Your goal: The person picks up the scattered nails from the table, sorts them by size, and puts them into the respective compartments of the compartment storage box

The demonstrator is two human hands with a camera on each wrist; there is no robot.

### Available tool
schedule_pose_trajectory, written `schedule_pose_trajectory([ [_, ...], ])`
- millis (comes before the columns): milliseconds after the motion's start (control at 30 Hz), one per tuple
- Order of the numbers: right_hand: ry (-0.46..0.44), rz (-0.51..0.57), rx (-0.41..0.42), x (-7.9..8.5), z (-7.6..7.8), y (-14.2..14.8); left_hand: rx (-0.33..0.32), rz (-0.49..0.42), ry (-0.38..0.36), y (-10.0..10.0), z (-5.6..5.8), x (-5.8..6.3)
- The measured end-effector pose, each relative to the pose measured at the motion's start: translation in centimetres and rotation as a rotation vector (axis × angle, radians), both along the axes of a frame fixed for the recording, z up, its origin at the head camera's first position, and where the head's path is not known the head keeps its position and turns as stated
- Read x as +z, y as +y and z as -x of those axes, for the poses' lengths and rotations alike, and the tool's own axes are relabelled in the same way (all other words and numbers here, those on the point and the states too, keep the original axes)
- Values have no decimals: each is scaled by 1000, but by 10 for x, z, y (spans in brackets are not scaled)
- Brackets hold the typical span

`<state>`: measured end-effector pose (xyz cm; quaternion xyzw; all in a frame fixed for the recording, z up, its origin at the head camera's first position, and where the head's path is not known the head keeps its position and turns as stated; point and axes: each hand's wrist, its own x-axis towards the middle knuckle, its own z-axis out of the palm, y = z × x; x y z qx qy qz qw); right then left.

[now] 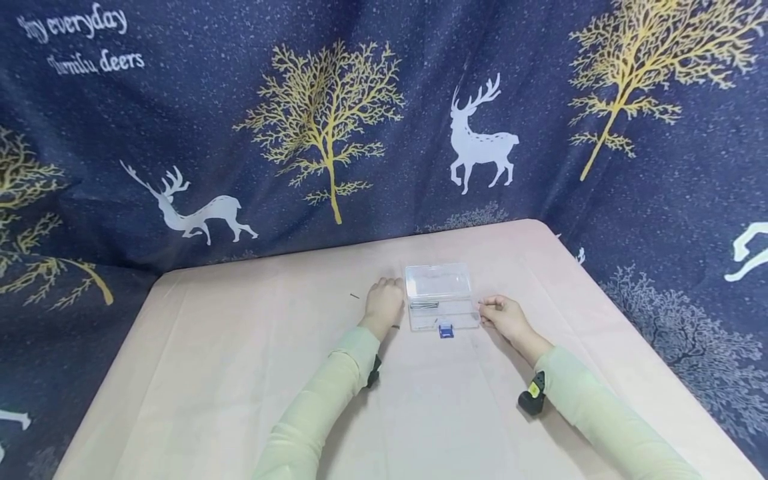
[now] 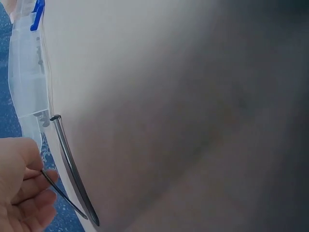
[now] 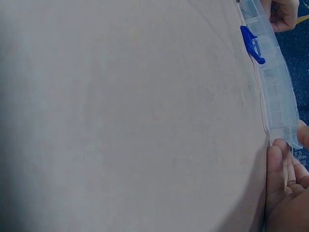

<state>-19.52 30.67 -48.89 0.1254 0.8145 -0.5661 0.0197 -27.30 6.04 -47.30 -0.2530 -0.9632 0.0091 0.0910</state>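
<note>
A clear plastic compartment box stands with its lid raised and its blue latch hanging in front. Several nails lie in its back left compartment. My left hand is just left of the box; in the left wrist view its thumb and finger pinch a thin dark nail. A thicker nail with a flat head lies on the table beside it. At the box's right end, my right hand grips the edge, the thumb on one side and fingers on the other.
Another nail lies on the table left of the left hand. A pale cloth covers the table. Behind it hangs a dark blue curtain with deer and trees.
</note>
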Motion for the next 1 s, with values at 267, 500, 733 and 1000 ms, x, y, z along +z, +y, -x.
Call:
schedule_pose_trajectory([
  [267,-10,15,-10,0,1,-2,-1,-117,-44,-5,-2,0],
  [500,-9,5,-11,0,1,-1,-5,-152,-41,-12,-1,6],
  [733,-10,-4,-10,0,2,-1,-19,-238,-59,-17,0,14],
  [1000,-6,-29,-4,-1,1,-1,15,-377,-121,-21,-3,22],
])
